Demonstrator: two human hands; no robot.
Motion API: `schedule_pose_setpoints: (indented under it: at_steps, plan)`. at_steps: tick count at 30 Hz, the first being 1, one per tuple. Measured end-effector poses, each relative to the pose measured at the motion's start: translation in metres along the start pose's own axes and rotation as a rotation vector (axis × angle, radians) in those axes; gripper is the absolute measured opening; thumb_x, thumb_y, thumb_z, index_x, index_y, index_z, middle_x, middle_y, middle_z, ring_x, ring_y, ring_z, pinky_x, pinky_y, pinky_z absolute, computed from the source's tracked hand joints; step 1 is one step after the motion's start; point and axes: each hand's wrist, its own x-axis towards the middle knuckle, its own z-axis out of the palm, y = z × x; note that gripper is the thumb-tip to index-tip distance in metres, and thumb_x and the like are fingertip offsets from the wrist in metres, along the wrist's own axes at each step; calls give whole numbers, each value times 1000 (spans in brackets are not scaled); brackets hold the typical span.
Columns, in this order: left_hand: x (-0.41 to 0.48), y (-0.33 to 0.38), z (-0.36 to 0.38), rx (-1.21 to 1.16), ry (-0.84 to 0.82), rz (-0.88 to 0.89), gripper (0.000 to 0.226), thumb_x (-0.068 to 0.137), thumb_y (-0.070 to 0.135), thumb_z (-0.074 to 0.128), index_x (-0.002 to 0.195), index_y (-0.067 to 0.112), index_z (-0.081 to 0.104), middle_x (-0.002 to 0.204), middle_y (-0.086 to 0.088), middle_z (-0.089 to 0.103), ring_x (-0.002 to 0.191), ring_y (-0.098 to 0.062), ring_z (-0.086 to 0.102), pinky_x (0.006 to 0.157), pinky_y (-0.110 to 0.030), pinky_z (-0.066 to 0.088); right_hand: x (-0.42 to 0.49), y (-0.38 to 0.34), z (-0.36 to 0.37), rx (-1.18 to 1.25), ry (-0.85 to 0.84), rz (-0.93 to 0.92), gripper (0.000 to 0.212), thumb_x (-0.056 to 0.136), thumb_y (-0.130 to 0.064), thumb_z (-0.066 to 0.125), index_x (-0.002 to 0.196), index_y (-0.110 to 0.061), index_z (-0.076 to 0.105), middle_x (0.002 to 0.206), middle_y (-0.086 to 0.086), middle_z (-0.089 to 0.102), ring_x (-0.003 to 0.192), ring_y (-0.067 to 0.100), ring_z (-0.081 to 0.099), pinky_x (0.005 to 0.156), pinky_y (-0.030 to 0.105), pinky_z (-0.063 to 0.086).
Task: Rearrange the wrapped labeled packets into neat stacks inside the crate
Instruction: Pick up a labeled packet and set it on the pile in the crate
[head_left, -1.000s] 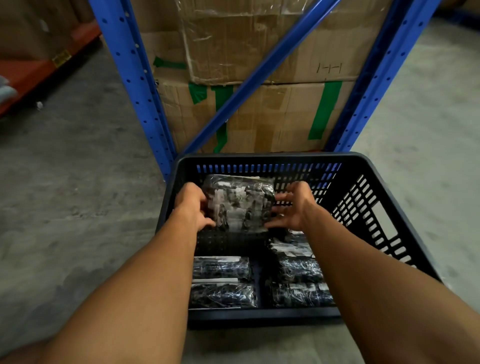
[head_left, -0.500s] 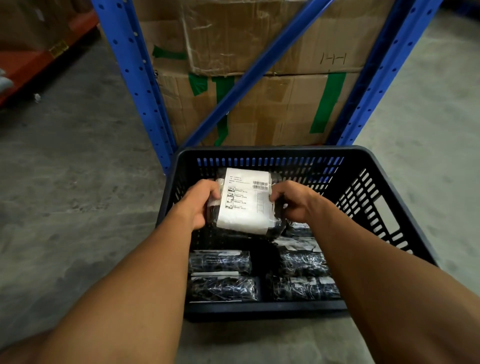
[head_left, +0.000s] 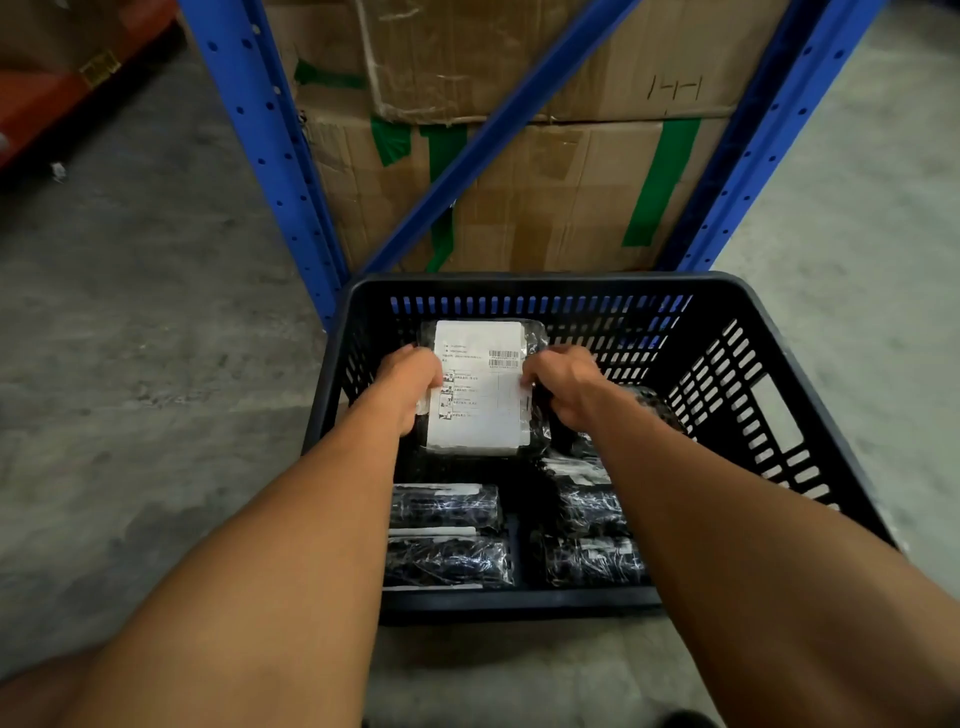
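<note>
1. Since 1.0 s ago, when the held packet showed its dark wrapped side, its white label has been turned to face upward, and both hands have shifted from its lower corners to its 2 long edges.
2. Fingers of the left hand (head_left: 410, 387) are curled closed over the packet's left edge; the fingers of the right hand (head_left: 563, 387) are curled closed over its right edge, the thumb tip resting on the label.
3. Held packet (head_left: 480, 387): a dark bundle in clear wrap, its white label (head_left: 475, 410) bearing a barcode near the upper right and rows of small print too fine to read. It lies nearly flat in the far half of the crate, close to the far wall; whether it rests on anything cannot be told.
4. Other packets: 2 lie side by side in the near left part of the crate (head_left: 447, 506) (head_left: 449, 561); more lie in the near right part (head_left: 592, 506), partly hidden by the right forearm.
5. Crate (head_left: 779, 395): dark plastic with slotted walls, standing on the concrete floor (head_left: 130, 364).
6. Behind the crate: a blue steel rack (head_left: 270, 150) with a diagonal brace, and stacked cardboard boxes (head_left: 545, 197) patched with green tape.
</note>
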Motion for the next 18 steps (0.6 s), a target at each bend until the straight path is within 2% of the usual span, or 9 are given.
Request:
schedule_pose_setpoints:
  at_steps: [2, 4, 6, 8, 9, 11, 13, 15, 18]
  plan:
    - [3, -7, 7, 55, -1, -38, 59, 78, 2, 55, 137, 4, 47, 139, -14, 53, 127, -33, 50, 104, -41, 40, 3, 4, 11, -70, -32, 18, 36, 86, 5, 56, 121, -5, 55, 107, 17, 64, 87, 25, 62, 76, 37, 56]
    - [12, -18, 12, 104, 43, -39, 62, 87, 4, 59, 144, 4, 35, 143, -12, 48, 129, -29, 47, 98, -37, 38, 7, 11, 18, -83, -98, 37, 41, 91, 0, 54, 129, -12, 49, 119, 15, 62, 105, 31, 62, 95, 50, 52]
    - [24, -30, 15, 171, 85, -47, 60, 89, 5, 61, 144, 4, 35, 141, -10, 51, 125, -28, 51, 92, -32, 42, 15, 20, 22, -114, -132, 1, 56, 88, 2, 59, 137, -20, 44, 124, 15, 63, 111, 32, 61, 99, 54, 49]
    - [35, -40, 15, 241, 129, -66, 58, 88, 7, 64, 141, 5, 41, 140, -10, 53, 123, -28, 54, 94, -32, 48, 24, 31, 30, -191, -118, -31, 79, 80, 9, 67, 144, -25, 37, 123, 13, 63, 114, 30, 61, 100, 51, 49]
    - [41, -43, 16, 280, 149, -84, 57, 87, 8, 67, 139, 5, 44, 139, -12, 54, 123, -29, 55, 95, -32, 50, 30, 37, 35, -234, -77, -28, 83, 76, 9, 71, 144, -22, 37, 125, 11, 63, 116, 29, 60, 102, 48, 48]
    - [52, -48, 17, 371, 179, -127, 53, 85, 7, 69, 135, 2, 50, 136, -13, 57, 121, -29, 58, 91, -29, 50, 41, 49, 43, -346, 24, -5, 71, 74, 2, 76, 135, -14, 43, 127, 10, 62, 112, 25, 59, 102, 37, 47]
    - [62, -57, 17, 468, 174, -181, 47, 85, 0, 67, 131, -3, 54, 131, -17, 61, 116, -31, 61, 93, -31, 52, 49, 62, 52, -444, 64, 38, 56, 76, -6, 75, 125, -13, 48, 123, 10, 62, 106, 24, 59, 92, 30, 47]
    - [68, -71, 17, 597, 160, -222, 45, 85, -4, 64, 129, -7, 55, 128, -20, 62, 113, -31, 64, 92, -34, 56, 57, 76, 58, -491, 75, 72, 51, 77, -10, 73, 122, -13, 49, 123, 12, 62, 108, 27, 60, 90, 32, 48]
    - [76, -85, 21, 765, 182, -213, 36, 89, 0, 60, 125, -4, 59, 127, -18, 64, 114, -30, 64, 89, -31, 56, 68, 86, 65, -566, 102, 91, 52, 78, -14, 72, 124, -14, 49, 124, 13, 62, 114, 33, 60, 96, 38, 49]
